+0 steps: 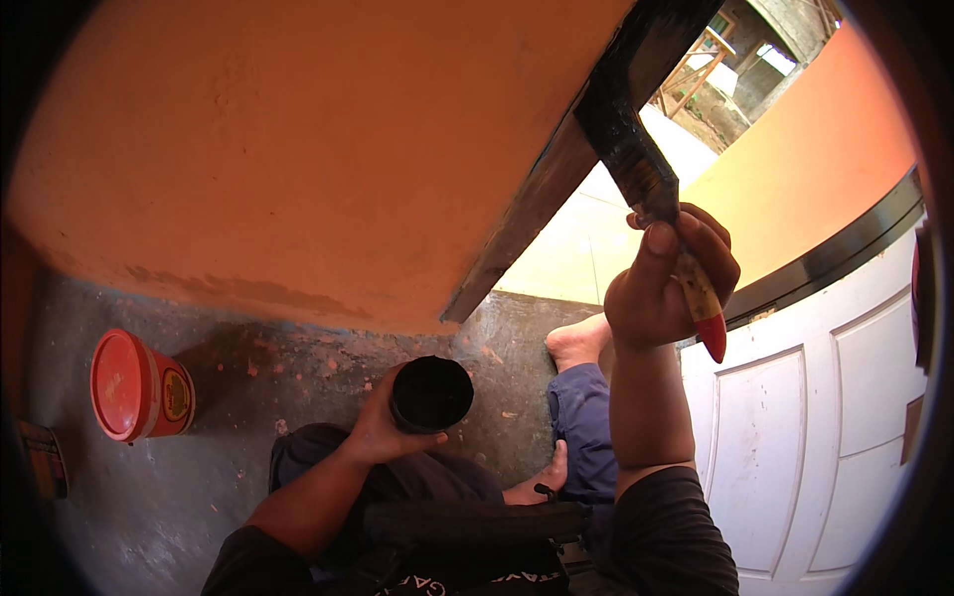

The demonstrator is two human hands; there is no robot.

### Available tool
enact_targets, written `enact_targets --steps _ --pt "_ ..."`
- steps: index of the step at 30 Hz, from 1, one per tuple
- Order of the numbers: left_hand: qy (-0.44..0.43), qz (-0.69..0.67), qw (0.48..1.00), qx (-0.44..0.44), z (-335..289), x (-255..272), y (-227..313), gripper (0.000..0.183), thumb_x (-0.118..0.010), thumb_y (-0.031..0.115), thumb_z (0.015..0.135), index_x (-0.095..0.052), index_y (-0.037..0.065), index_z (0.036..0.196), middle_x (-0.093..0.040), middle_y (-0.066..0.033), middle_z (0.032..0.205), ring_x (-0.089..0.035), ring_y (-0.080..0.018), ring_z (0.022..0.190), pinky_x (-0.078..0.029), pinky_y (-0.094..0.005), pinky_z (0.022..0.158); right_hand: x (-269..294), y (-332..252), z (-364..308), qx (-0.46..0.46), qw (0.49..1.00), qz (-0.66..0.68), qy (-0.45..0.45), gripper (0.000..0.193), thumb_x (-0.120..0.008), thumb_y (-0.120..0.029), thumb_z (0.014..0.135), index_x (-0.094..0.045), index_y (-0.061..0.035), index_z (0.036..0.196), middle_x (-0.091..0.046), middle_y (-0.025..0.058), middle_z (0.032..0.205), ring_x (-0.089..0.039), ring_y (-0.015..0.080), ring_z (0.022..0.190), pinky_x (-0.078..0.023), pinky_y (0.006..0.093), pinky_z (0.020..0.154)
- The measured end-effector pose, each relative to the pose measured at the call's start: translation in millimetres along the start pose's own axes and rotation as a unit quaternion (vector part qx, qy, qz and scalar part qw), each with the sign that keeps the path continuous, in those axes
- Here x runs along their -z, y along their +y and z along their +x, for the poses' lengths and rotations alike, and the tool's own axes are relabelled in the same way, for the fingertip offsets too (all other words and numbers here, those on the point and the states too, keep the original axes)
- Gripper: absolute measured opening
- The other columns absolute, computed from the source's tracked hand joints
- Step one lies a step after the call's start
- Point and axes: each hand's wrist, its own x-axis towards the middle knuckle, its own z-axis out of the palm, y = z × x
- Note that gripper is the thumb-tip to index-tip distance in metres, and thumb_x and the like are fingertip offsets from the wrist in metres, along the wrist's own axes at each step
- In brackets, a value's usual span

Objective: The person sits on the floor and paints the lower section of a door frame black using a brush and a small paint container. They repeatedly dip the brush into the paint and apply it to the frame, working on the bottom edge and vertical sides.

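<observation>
My right hand (661, 283) is raised and closed round a paintbrush (644, 169) with a worn, red-tipped handle. Dark, wet-looking bristles point up and to the left, against the wooden door frame (532, 214). Above the brush the frame is glossy black; lower down it looks brown and dull. My left hand (376, 425) is wrapped round the side of a round black container (431, 394), held low over my lap. Its inside is dark, and I cannot make out how full it is.
An orange wall (288, 159) fills the upper left. On the grey, paint-spotted floor (229, 487) stands a red lidded bucket (144, 387), with a dark can (42, 459) at the left edge. A white panelled door (795, 427) stands at right, beside a bright doorway.
</observation>
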Motion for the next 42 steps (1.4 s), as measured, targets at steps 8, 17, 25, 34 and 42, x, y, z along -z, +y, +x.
enact_targets --steps 8,17,25,34,42 --pt "0.001 0.01 1.0 -0.01 0.8 0.1 4.4 0.102 -0.098 0.014 0.062 -0.043 0.003 0.146 -0.057 -0.0154 0.138 -0.054 -0.0261 0.132 -0.044 -0.0429 0.111 0.4 -1.9 -7.4 -0.003 1.0 -0.005 -0.013 0.025 -0.063 -0.008 0.101 -0.05 -0.0013 0.121 -0.065 0.021 0.101 -0.07 0.0225 0.078 -0.061 0.0336 0.069" --pt "-0.002 -0.005 1.0 0.002 1.0 -0.5 6.0 0.101 -0.097 0.013 0.062 -0.043 0.003 0.146 -0.057 -0.015 0.138 -0.054 -0.0257 0.132 -0.044 -0.0427 0.111 2.8 -4.4 -15.1 -0.014 0.999 -0.017 -0.027 0.025 -0.063 -0.008 0.101 -0.05 -0.0027 0.122 -0.064 0.02 0.102 -0.07 0.0227 0.08 -0.062 0.0344 0.071" --pt "0.002 -0.002 1.0 -0.002 0.4 -0.2 5.6 0.101 -0.097 0.013 0.061 -0.043 0.003 0.146 -0.057 -0.0153 0.137 -0.054 -0.026 0.132 -0.044 -0.0428 0.111 2.5 -7.7 -21.0 -0.011 0.999 -0.034 -0.04 0.025 -0.062 -0.008 0.102 -0.05 -0.0025 0.122 -0.063 0.0206 0.103 -0.07 0.0224 0.08 -0.061 0.0339 0.071" --pt "-0.004 -0.018 1.0 -0.002 1.1 -0.7 7.8 0.101 -0.097 0.014 0.062 -0.043 0.003 0.146 -0.057 -0.015 0.138 -0.053 -0.026 0.133 -0.043 -0.043 0.112 -0.7 -7.9 -34.2 -0.034 0.999 -0.003 -0.013 0.031 -0.072 -0.007 0.094 -0.056 -0.0044 0.12 -0.066 0.0169 0.103 -0.067 0.0231 0.085 -0.055 0.0317 0.072" --pt "-0.004 0.006 1.0 -0.007 -0.6 0.9 4.5 0.103 -0.098 0.014 0.062 -0.041 0.003 0.147 -0.056 -0.0156 0.139 -0.052 -0.0264 0.134 -0.042 -0.0434 0.113 0.5 -9.9 -42.2 -0.042 0.999 -0.012 -0.014 0.03 -0.072 -0.007 0.093 -0.057 -0.0038 0.119 -0.067 0.0179 0.102 -0.068 0.0242 0.085 -0.056 0.0322 0.071"
